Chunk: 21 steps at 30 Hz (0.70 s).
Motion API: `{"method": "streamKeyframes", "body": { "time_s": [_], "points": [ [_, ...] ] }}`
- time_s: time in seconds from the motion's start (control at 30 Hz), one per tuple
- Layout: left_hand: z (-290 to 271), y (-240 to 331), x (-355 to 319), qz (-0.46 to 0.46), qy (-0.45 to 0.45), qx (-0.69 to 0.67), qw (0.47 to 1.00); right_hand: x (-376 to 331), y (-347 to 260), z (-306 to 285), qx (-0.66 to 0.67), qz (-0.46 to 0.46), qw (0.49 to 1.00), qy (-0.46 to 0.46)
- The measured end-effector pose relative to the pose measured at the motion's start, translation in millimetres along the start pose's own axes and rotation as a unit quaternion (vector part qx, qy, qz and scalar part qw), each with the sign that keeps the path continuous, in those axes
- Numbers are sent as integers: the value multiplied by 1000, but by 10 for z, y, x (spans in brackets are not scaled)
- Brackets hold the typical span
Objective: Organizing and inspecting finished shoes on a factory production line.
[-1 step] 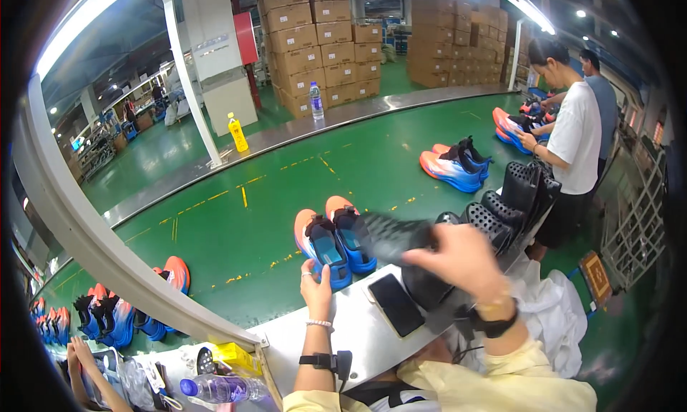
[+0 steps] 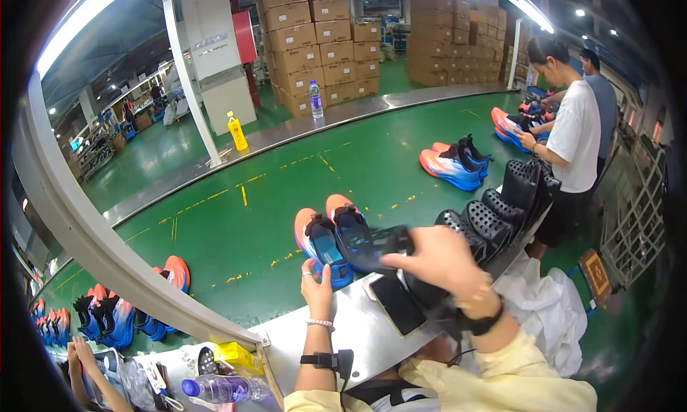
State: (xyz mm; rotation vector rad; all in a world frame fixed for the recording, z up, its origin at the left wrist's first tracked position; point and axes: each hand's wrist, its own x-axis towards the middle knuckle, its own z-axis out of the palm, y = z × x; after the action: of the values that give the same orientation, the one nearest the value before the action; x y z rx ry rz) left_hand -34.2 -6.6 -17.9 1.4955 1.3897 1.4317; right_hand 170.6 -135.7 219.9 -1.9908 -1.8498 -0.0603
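A pair of orange, white and blue sneakers stands on the green belt before me: the left sneaker (image 2: 323,244) and the right sneaker (image 2: 346,222), toes pointing away. At the left sneaker's heel, my left hand (image 2: 316,290) has its thumb and fingers closed on the heel edge. My right hand (image 2: 436,258) grips a black clog-shaped piece (image 2: 383,246), blurred by motion. This piece overlaps the right sneaker's heel opening; whether it touches the shoe I cannot tell. To the right, several black perforated clog-shaped pieces (image 2: 488,222) stand in a row along the metal ledge.
A phone (image 2: 395,306) lies on the metal ledge (image 2: 286,340) under my right arm. More sneakers (image 2: 461,165) sit farther along the belt. A white post (image 2: 136,262) crosses the left side. Another person (image 2: 576,129) stands at the right; someone's hands (image 2: 82,355) show lower left.
My right hand has moved left and slightly down with the black clog-shaped piece, bringing it over the right sneaker's heel. My left hand stays at the left sneaker.
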Motion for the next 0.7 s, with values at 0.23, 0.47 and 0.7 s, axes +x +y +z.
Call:
{"method": "streamKeyframes", "body": {
  "time_s": [0.23, 0.47, 0.7],
  "points": [
    [-28, 45, -12, -26, 6, -37, 999, 979, -664, 1164, -25, 22, 993, -114],
    [-2, -107, -55, 6, 66, 1, 998, 1039, -982, 1704, -6, 21, 1000, 20],
    [-56, -94, -30, -13, 54, -41, 998, 735, -940, 1819, 27, 43, 997, 54]
  ]
}}
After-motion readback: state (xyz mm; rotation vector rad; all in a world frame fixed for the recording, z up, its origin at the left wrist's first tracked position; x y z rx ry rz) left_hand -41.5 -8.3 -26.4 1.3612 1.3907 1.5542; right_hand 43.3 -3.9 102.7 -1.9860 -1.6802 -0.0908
